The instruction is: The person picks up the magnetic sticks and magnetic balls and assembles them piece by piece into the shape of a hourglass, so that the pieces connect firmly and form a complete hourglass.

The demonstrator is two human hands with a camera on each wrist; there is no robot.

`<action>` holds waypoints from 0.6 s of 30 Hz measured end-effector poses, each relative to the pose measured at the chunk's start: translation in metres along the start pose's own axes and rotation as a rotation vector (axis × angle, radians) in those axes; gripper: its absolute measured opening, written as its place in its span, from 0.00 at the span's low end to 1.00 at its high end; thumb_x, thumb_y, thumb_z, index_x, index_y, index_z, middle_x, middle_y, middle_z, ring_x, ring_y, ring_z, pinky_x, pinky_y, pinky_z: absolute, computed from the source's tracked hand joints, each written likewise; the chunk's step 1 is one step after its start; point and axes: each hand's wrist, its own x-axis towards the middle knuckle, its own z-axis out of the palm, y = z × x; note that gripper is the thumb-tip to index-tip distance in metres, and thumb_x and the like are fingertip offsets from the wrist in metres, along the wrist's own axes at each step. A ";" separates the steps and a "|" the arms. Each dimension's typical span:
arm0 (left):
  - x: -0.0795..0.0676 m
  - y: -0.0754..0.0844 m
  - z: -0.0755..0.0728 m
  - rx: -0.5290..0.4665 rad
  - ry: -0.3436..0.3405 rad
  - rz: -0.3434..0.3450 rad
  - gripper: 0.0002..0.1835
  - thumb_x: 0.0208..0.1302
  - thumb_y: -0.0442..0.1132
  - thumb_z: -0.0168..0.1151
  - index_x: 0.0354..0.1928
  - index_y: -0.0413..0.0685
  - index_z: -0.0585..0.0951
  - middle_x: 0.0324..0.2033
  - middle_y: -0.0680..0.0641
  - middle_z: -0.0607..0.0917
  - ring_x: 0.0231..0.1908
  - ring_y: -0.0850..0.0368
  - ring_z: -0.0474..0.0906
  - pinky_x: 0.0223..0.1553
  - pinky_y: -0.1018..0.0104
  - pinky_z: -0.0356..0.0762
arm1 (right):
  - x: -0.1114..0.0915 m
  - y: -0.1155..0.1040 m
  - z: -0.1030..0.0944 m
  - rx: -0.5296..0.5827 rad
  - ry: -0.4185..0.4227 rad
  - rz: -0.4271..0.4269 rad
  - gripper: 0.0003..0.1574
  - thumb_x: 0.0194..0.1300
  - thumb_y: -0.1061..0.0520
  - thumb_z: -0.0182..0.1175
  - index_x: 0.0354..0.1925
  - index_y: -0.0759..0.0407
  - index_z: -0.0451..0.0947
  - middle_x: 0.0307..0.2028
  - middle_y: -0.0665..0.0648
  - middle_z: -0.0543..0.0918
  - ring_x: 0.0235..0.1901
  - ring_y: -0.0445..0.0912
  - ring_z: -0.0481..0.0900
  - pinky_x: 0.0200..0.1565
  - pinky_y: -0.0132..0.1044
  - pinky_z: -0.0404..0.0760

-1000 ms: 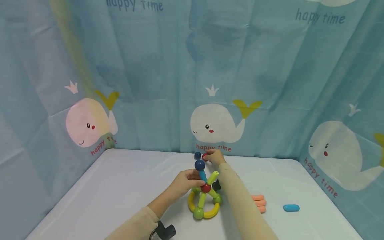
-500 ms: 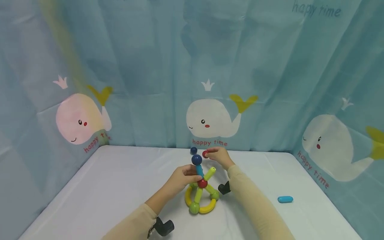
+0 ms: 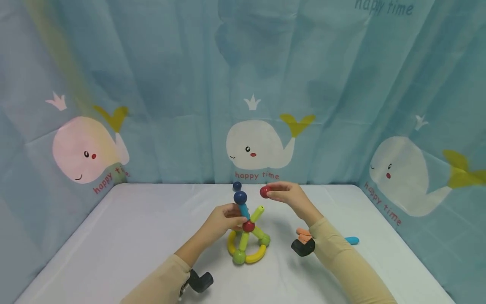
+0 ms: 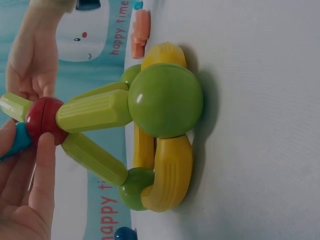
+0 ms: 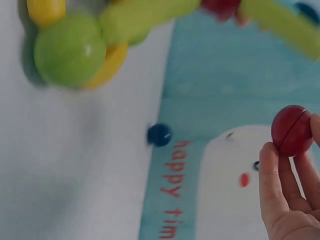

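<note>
In the head view, a magnetic stick-and-ball model stands mid-table. Its base is a ring of yellow curved sticks (image 3: pixel 256 256) and green balls (image 3: pixel 239 257). Lime sticks (image 4: pixel 97 111) lean up from it to a red joint ball (image 3: pixel 248 226). From that ball rise a free-ended lime stick (image 3: pixel 257 213) and a blue stick (image 3: pixel 244 211) topped by a dark blue ball (image 3: pixel 240 197). My left hand (image 3: pixel 220 221) grips the blue stick low down, one finger touching the joint ball. Up to the right, my right hand (image 3: pixel 290 197) pinches a loose red ball (image 5: pixel 291 131) in the air, apart from the model.
Near the table's back edge lies another dark blue ball (image 3: pixel 237 186). Coral sticks (image 3: pixel 303 233) and a loose blue stick (image 3: pixel 352 240) lie at right, partly behind the right forearm. A whale-print curtain (image 3: pixel 190 147) hangs behind and at both sides.
My right hand has lifted the red ball off the back of the table, away from the dark blue ball, and brought it rightward. The left hand keeps its hold; the head view has shifted slightly.
</note>
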 end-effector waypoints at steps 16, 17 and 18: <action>0.000 0.000 -0.001 -0.002 0.006 0.018 0.19 0.65 0.43 0.67 0.54 0.42 0.81 0.52 0.42 0.86 0.53 0.48 0.83 0.50 0.52 0.85 | -0.040 -0.012 0.005 0.002 -0.041 -0.063 0.27 0.63 0.50 0.68 0.58 0.57 0.80 0.50 0.56 0.88 0.51 0.45 0.84 0.65 0.54 0.75; 0.000 0.000 -0.001 -0.003 0.006 0.017 0.19 0.65 0.43 0.67 0.54 0.42 0.81 0.52 0.42 0.85 0.53 0.48 0.83 0.50 0.51 0.85 | -0.040 -0.012 0.005 0.000 -0.043 -0.063 0.27 0.63 0.50 0.68 0.58 0.57 0.80 0.50 0.56 0.88 0.51 0.45 0.84 0.64 0.54 0.75; 0.000 0.000 -0.001 -0.003 0.005 0.017 0.19 0.65 0.42 0.67 0.54 0.41 0.81 0.52 0.42 0.85 0.53 0.48 0.84 0.50 0.51 0.85 | -0.040 -0.012 0.005 -0.002 -0.045 -0.065 0.27 0.63 0.50 0.68 0.58 0.58 0.80 0.51 0.57 0.87 0.51 0.45 0.84 0.64 0.54 0.75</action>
